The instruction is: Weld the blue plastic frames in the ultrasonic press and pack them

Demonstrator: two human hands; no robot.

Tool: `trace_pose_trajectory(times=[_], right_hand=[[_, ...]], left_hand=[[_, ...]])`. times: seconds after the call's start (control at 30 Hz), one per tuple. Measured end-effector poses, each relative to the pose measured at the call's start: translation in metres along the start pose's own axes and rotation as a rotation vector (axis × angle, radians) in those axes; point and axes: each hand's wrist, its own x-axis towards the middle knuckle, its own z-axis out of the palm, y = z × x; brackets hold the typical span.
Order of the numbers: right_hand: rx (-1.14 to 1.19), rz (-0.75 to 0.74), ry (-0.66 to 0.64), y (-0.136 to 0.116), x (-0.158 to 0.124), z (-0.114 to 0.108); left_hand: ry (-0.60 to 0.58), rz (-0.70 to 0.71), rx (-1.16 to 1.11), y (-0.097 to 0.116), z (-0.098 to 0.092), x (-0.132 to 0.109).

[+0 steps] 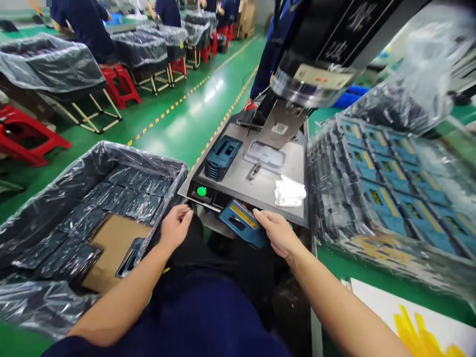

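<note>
My right hand [277, 230] grips the right end of a blue plastic frame [232, 225] with a yellow strip and a cut-out window. The frame tilts in front of the machine table's near edge. My left hand [176, 227], fingers curled in and nothing visible in them, is by the table's left front corner, next to a green button [201, 191]. On the metal table [234, 171], a stack of dark blue plastic frames [223, 157] stands at the left. A pale, rounded rectangular fixture [266, 154] lies under the machine head [308, 82]. White cloths [290, 191] rest at the front right.
At left, a plastic-lined bin [92, 153] holds wrapped dark frames, cardboard [119, 228] and a loose frame [130, 258]. To the right are stacked trays of blue frames [394, 173]. Yellow strips [420, 329] lie on a white sheet. Co-workers [82, 29] sit beyond red stools [119, 84].
</note>
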Motion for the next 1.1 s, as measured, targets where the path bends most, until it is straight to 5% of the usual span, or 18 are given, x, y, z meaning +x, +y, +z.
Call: trace_pose_trajectory(times=[0.13, 0.27, 0.5, 0.73, 1.0, 1.1], right_hand=[[0.317, 0.259, -0.217, 0.022, -0.007, 0.028], [0.246, 0.196, -0.218, 0.032, -0.010, 0.042], [-0.137, -0.068, -0.206, 0.048, -0.013, 0.043], [-0.091, -0.132, -0.202, 0.064, -0.010, 0.052], [0.079, -0.099, -0.093, 0.072, -0.014, 0.073], [0.182, -0.064, -0.030, 0.075, -0.015, 0.080]], left_hand=[[-0.377, 0.004, -0.286, 0.042, 0.024, -0.016], [-0.581, -0.050, -0.232, 0.052, 0.030, -0.020], [-0.584, -0.221, -0.208, 0.044, 0.028, -0.027], [-0.500, -0.121, 0.043, 0.039, 0.024, -0.026], [-0.314, 0.052, 0.489, 0.062, 0.032, -0.046], [-0.329, 0.058, 0.516, 0.065, 0.034, -0.047]])
